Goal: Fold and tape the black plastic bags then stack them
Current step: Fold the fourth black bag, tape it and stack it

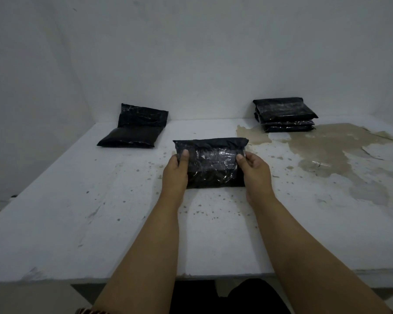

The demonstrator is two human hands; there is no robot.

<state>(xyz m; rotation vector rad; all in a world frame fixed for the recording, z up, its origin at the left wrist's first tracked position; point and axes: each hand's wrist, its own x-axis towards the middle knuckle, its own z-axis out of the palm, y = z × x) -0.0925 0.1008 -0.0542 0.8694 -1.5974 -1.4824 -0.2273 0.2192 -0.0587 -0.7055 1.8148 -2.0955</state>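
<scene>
Holding a folded black plastic bag [211, 163] by its two short ends, a person works at the middle of a worn white table [55, 211], with the job judged to be past its halfway mark. At the far right, against the wall [191, 53], a stack of finished bags [285, 115] stands several packets high; the exact count is hard to read, though three or four layers show. At the far left lie two more black bags [134, 129], one leaning over the far edge of the other; these look unfolded and untaped, so they appear to be what is left to do.

The packet in hand carries a glossy band of clear tape [213, 156] across its upper face, which suggests its folding and taping are finished or nearly so, and that carrying it to the stack at far right is the step that remains for it. Whether its near edge rests on the table or is lifted just clear cannot be told.

The left hand [176, 171] grips the packet's left end, thumb [184, 157] laid on top and fingers tucked out of sight beneath. The right hand [255, 169] mirrors it on the right end, its thumb [241, 160] pressing the taped face. Both forearms reach straight out from the near edge, roughly parallel.

A large brownish patch [327, 150], where the white surface has peeled, spreads across the table's right side, reaching the foot of the stack.
</scene>
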